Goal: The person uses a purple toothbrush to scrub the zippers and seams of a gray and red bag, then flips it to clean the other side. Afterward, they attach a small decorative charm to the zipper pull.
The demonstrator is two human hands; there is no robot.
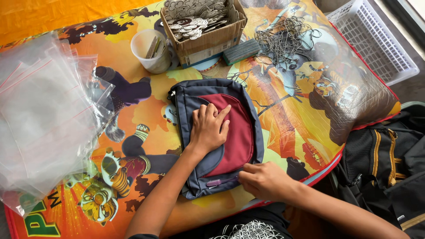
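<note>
Item: small backpack [241, 132], slate-blue with a maroon front panel, lying flat at the centre of a surface covered by a bright cartoon-print sheet [146, 95]; its long axis runs near to far, top end far, bottom end toward the person. Left hand [209, 128]: palm down, fingers spread apart, pressed flat on the front of the backpack, clamped on nothing. Right hand [262, 179]: at the near bottom corner of the backpack, fingertips pinched together on a purple zipper pull [220, 181] that points left along the near edge; this is the hand nearer the zipper, the bag lying just far and left of it. Left: a loose stack of clear zip-top plastic bags [42, 115]. Far: a white plastic cup [152, 51] holding thin sticks; beside it an open cardboard box [208, 33] filled with round printed tags; a dark green block [241, 51] touching the box's right side; a tangle of thin cords [285, 40]. Far right: a white plastic basket [376, 42]. Right, off the sheet: a black backpack with yellow trim [380, 163].
</note>
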